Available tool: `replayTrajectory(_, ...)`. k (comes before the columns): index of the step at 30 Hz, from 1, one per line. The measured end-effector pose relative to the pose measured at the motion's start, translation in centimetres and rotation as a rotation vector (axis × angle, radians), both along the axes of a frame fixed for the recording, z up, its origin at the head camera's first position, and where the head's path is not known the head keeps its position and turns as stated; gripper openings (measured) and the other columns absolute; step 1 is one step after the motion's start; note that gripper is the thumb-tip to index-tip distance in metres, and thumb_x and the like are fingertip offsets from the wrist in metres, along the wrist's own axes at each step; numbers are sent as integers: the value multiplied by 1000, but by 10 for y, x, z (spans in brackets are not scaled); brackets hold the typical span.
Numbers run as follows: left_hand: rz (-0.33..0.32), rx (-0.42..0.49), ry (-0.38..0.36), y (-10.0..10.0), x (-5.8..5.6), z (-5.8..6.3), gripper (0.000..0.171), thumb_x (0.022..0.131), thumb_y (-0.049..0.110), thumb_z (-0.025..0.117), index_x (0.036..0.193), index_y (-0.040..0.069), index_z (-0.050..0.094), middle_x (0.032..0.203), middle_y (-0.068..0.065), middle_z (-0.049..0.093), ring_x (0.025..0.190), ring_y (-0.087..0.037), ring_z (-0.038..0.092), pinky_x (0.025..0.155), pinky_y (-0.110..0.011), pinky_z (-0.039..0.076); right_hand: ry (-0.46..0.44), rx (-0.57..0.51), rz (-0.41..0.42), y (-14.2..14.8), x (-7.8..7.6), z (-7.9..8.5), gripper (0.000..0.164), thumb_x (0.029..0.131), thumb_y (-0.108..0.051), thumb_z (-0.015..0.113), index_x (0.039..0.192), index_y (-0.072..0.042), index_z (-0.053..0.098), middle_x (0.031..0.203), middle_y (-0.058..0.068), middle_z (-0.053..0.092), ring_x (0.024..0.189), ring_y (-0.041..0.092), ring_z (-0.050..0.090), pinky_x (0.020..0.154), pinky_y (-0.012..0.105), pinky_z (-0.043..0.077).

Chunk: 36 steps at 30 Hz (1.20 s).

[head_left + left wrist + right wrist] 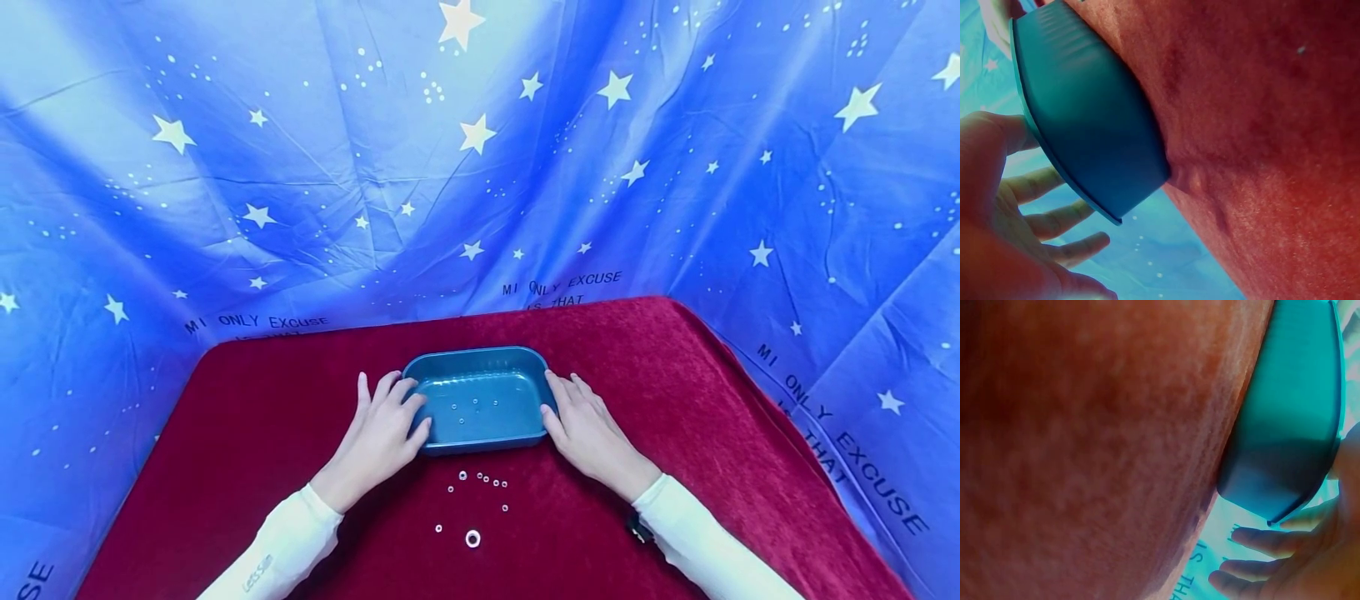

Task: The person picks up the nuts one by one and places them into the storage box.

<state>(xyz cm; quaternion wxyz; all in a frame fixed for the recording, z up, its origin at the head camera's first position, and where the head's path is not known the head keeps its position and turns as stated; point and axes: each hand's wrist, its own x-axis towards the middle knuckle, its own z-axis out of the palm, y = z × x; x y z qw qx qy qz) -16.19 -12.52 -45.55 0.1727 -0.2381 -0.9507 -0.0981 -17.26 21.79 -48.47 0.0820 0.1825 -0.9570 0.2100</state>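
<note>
Rounded blue-green plastic tray (pixel 480 365): on red velvety cloth (pixel 247 425)
Left hand (pixel 385 425): tray's nine o'clock, spread wide at rim
Right hand (pixel 588 427): three o'clock, also spread
Small pale rings (pixel 472 546): inside; more at six o'clock

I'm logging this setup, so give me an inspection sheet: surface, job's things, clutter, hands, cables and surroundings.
Surface: red cloth.
Job's things: blue tray, upright, small pieces inside; loose pieces and one larger ring lie on the cloth, on the tray's near side.
Clutter: nothing seen.
Hands: left hand touches the tray's left end, right hand its right end.
Cables: nothing seen.
Surroundings: blue star-patterned backdrop with printed lettering.
</note>
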Motion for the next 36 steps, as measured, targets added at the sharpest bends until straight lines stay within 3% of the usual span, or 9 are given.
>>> replayTrajectory(11,37,21,-11,-6,6,-4,38,98,30,80,128,7,79,142,-21,67,142,-47,51,117,-87,27,4,3,-2,-1,0,1,67,111,-28,59,165,6,39,158,29,55,153,56,41,120,72,40)
replayTrajectory(28,115,181,23,-5,16,-21,33,100,23,75,126,2,76,149,-22,63,139,-46,55,115,-88,30,3,0,-6,-2,0,1,67,111,-28,59,166,6,39,159,29,53,154,56,41,120,72,40)
replayTrajectory(36,150,196,-38,-5,17,-19,44,101,26,74,136,-2,71,151,-25,61,142,-48,52,117,-86,29,109,27,-2,-7,6,4,60,109,-23,63,159,8,49,157,31,54,153,55,43,121,70,40)
